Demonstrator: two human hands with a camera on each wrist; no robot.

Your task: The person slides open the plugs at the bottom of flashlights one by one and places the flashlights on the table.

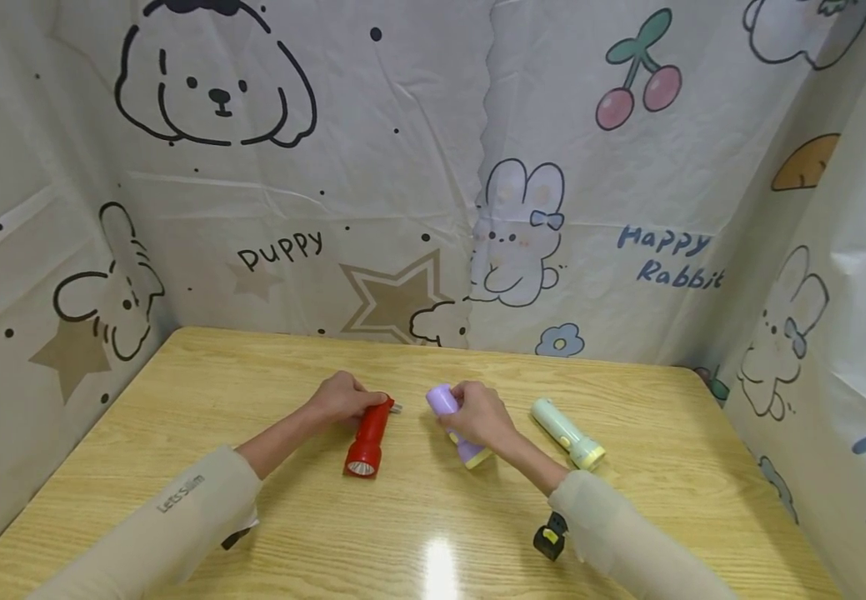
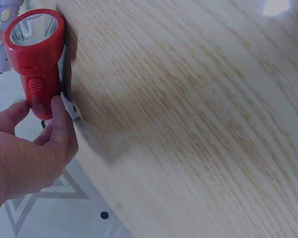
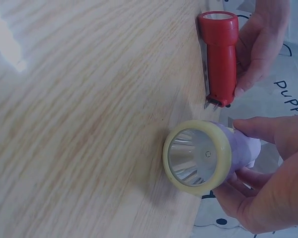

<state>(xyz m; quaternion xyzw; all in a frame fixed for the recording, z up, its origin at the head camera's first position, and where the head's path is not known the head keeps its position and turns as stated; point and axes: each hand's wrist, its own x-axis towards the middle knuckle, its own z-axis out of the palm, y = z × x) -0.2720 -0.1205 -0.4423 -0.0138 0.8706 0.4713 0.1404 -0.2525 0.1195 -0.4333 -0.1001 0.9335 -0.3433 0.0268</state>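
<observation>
A red flashlight [image 1: 368, 442] lies on the table, lens end toward the person, metal prongs sticking out near its far end. The left hand [image 1: 344, 398] pinches that far end between thumb and fingers; the left wrist view shows the hand [image 2: 37, 148] at the tail of the red flashlight [image 2: 39, 64]. To the right, the right hand [image 1: 483, 414] grips a purple flashlight [image 1: 443, 400] around its body. Its cream-rimmed lens [image 3: 196, 156] faces the camera in the right wrist view, with thumb and fingers of the right hand [image 3: 273, 173] on either side.
A pale green flashlight [image 1: 563, 433] lies right of the right hand. Near the right sleeve is a small black object [image 1: 549, 540] with a yellow patch. Printed cloth [image 1: 402, 167] hangs behind and beside the wooden table [image 1: 327, 542]. A dark item [image 1: 236, 537] shows by the left sleeve.
</observation>
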